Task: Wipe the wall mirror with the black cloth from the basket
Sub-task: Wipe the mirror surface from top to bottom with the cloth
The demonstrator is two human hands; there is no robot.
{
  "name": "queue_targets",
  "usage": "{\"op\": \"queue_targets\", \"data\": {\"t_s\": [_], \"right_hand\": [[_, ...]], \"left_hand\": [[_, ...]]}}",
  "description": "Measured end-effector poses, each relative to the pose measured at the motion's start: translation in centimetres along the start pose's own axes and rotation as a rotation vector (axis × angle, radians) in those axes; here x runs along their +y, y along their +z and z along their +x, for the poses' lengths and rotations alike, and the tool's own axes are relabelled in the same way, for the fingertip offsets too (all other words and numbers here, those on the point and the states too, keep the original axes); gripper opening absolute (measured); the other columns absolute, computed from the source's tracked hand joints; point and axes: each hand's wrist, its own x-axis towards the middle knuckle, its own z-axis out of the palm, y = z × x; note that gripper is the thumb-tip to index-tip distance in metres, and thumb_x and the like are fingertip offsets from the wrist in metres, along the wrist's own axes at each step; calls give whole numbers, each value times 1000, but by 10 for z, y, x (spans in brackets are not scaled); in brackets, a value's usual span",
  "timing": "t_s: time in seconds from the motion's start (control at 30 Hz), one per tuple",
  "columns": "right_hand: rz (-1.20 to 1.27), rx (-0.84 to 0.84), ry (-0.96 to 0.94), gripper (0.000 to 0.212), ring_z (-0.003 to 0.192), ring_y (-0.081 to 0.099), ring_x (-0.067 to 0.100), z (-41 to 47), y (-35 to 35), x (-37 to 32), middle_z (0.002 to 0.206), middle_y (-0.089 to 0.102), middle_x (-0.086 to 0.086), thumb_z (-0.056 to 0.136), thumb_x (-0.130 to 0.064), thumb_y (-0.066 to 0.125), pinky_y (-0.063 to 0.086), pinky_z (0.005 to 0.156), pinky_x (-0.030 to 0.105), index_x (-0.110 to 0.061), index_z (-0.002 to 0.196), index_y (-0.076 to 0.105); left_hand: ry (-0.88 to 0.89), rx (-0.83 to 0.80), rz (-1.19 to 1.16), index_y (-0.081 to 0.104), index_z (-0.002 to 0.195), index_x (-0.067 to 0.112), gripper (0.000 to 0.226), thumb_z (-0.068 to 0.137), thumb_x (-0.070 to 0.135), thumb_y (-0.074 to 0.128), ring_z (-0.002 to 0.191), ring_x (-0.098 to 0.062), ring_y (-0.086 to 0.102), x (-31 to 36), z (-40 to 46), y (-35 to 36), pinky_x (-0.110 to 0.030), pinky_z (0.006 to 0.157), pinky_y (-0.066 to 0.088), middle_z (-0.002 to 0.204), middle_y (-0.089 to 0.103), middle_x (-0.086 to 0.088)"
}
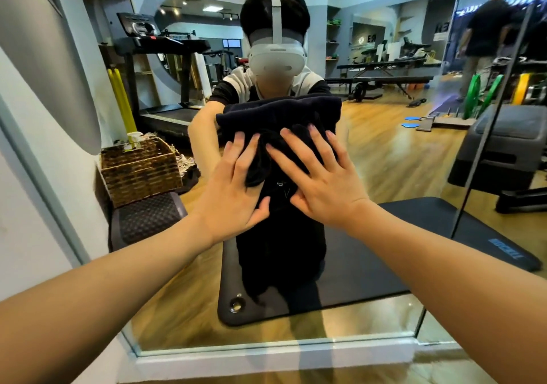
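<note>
The black cloth is bunched flat against the wall mirror at chest height. My left hand presses on its lower left part with fingers spread and straight. My right hand presses beside it on the lower right, fingers also spread flat. Both thumbs nearly meet below the cloth. The mirror shows my reflection kneeling behind the cloth. The woven basket appears in the mirror at the left, with something pale inside.
The mirror's lower frame runs just above the wooden floor. A white wall borders the mirror on the left. Reflected: a black mat, a treadmill, yellow rollers, benches, a step platform and a person standing far right.
</note>
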Motion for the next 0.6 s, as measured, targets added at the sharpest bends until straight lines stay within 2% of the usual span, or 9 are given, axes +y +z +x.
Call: {"op": "queue_targets", "data": {"t_s": [0.17, 0.33, 0.43, 0.6], "right_hand": [[-32, 1, 10, 74, 151, 23, 40, -22, -3, 34, 167, 26, 7, 92, -39, 49, 27, 121, 56, -27, 162, 27], [-62, 8, 21, 74, 150, 24, 41, -49, -6, 71, 165, 29, 9, 93, -40, 50, 27, 122, 55, -26, 162, 26], [-75, -18, 15, 80, 150, 23, 43, -67, -8, 98, 166, 27, 10, 91, -39, 55, 26, 122, 57, -25, 162, 22], [-95, -54, 29, 93, 151, 17, 44, -98, -14, 144, 166, 19, 11, 89, -40, 64, 19, 124, 57, -25, 164, 11]], "left_hand": [[-4, 59, -19, 42, 147, 3, 66, 92, 37, 55, 149, -49, 11, 32, 27, 11, -55, 126, 10, 159, 13, -23], [5, 80, -20, 39, 148, 2, 70, 89, 36, 55, 148, -49, 13, 67, 57, 24, -56, 126, 12, 158, 13, -24], [9, 103, -22, 42, 148, 0, 71, 88, 36, 57, 147, -49, 14, 92, 77, 34, -54, 126, 10, 158, 14, -24], [15, 142, -59, 34, 151, 3, 73, 88, 33, 58, 148, -47, 15, 134, 112, 50, -55, 126, 15, 158, 15, -23]]}}
